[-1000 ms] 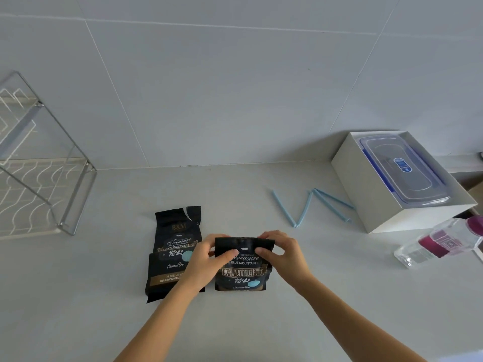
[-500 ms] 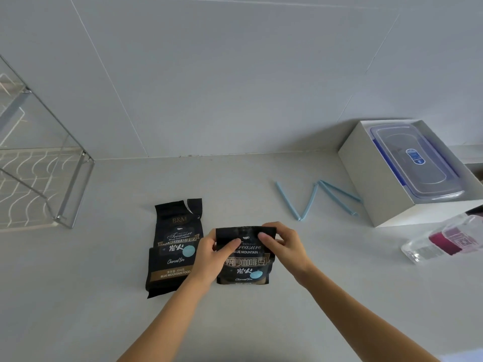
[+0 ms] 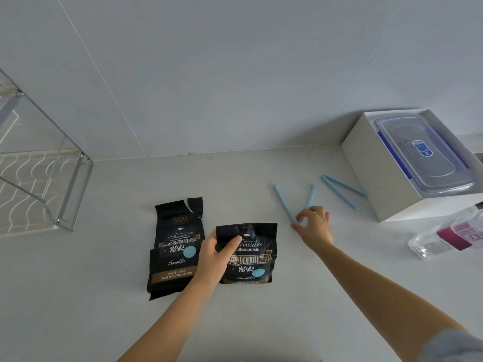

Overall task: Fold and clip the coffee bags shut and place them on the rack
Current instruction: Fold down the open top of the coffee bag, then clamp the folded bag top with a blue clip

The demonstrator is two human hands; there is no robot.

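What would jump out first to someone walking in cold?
Mid-counter, the left hand grips a black coffee bag with its top folded down; a second bag, its top torn open, lies just to its left. The right hand pinches the hinge of a blue clip to their right. A wire rack stands far left.

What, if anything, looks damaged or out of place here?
The left coffee bag is torn at its top edge, a ragged split leaving a loose flap. At the far right, a clear bottle with a magenta label lies on its side.
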